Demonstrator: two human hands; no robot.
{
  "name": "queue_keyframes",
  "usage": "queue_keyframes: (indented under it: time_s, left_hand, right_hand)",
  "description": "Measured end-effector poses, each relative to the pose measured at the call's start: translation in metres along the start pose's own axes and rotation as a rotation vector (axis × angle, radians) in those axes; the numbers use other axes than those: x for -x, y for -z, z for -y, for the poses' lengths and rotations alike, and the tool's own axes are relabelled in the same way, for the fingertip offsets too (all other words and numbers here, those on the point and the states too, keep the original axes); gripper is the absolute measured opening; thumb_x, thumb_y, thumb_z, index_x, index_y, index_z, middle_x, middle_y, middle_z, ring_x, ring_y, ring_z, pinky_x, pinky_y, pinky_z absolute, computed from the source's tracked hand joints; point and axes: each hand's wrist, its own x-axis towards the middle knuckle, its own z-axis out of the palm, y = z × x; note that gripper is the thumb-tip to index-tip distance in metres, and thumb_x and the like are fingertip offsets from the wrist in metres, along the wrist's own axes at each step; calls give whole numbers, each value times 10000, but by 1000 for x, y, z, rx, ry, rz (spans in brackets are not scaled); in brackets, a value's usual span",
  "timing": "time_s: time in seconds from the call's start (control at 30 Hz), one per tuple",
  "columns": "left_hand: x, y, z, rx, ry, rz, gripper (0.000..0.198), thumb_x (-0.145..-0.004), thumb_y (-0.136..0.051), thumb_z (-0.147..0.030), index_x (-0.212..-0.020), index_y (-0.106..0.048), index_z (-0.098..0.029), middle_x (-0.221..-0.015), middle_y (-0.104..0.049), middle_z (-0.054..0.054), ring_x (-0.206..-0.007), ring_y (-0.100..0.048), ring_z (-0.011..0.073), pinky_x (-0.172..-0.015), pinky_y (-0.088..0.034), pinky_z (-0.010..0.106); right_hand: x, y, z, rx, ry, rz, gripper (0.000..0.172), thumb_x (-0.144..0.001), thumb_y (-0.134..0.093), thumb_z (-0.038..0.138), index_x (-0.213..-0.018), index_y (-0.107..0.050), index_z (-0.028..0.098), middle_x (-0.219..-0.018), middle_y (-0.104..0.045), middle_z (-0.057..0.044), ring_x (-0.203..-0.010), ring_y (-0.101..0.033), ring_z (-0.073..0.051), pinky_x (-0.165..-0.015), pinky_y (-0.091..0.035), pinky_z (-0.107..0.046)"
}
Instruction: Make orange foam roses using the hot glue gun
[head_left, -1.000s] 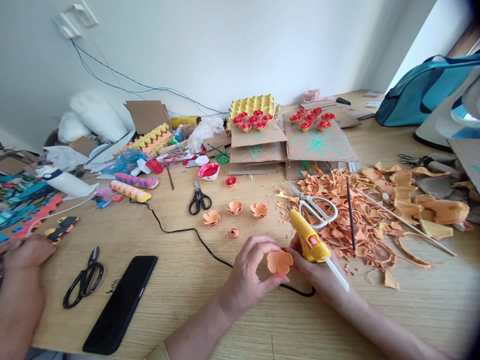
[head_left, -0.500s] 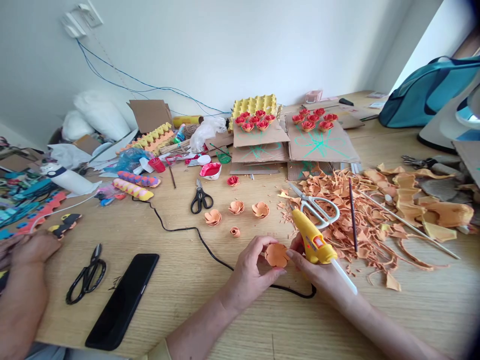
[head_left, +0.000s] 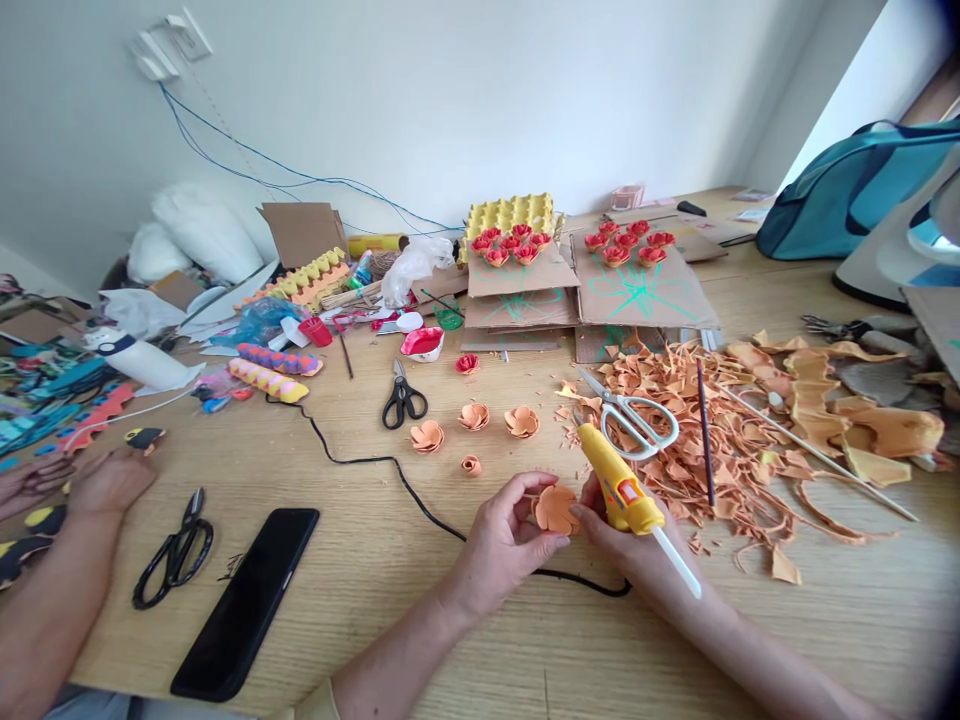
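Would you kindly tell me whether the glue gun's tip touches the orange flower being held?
Apart: the head view shows tabletop between the glue gun's tip and the orange flower.

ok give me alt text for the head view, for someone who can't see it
A person's left hand holds an orange flower while the right hand beside it holds a yellow glue gun. On the table ahead are three more orange flowers and a bud, red flowers on cardboard behind, orange scraps at right.
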Motion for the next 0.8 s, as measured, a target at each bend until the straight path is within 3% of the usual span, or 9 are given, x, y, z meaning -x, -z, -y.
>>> queue_keyframes:
  time_s: [0.2,0.3,0.43,0.63,0.8]
  left_hand:
    - [0,-1,0,-34,7,-23,573,-750,-754,-129,-1292,-575,-175,-1175,-699,106,-1091,-662,218,-955,-530,312]
    - [1,-2,2,-72,52,4,563,-742,-734,-123,-1287,-600,-159,-1169,-708,115,-1048,-681,225,-917,-547,320]
    - [1,-2,5,-115,68,45,584,-721,-715,-108,-1294,-611,-146,-1184,-701,130,-1004,-692,230,-835,-573,312]
    - [1,-2,3,-131,79,54,611,-711,-708,-95,-1310,-600,-150,-1232,-688,134,-1064,-689,242,-877,-574,322]
    - [1,-3,-5,0,166,76,578,-737,-724,-130,-1303,-602,-139,-1217,-700,129,-1108,-674,243,-920,-557,323]
  right_hand:
    - [0,0,-1,-125,-9,13,191,-816,-715,368,-846,-587,229,-746,-602,16,-671,-555,-174,-631,-472,-291]
    - [1,1,-2,-156,14,19,194,-830,-711,374,-869,-586,232,-780,-605,10,-707,-561,-179,-659,-469,-295]
    - [-1,2,-6,-91,27,49,162,-847,-696,341,-889,-579,236,-767,-591,20,-692,-548,-177,-666,-448,-307]
    - [-1,1,-10,-16,45,6,174,-873,-676,375,-893,-569,238,-766,-584,23,-669,-534,-174,-654,-439,-313]
    - [0,1,-3,-20,47,-2,192,-859,-679,389,-860,-561,238,-762,-580,21,-665,-534,-172,-641,-446,-304]
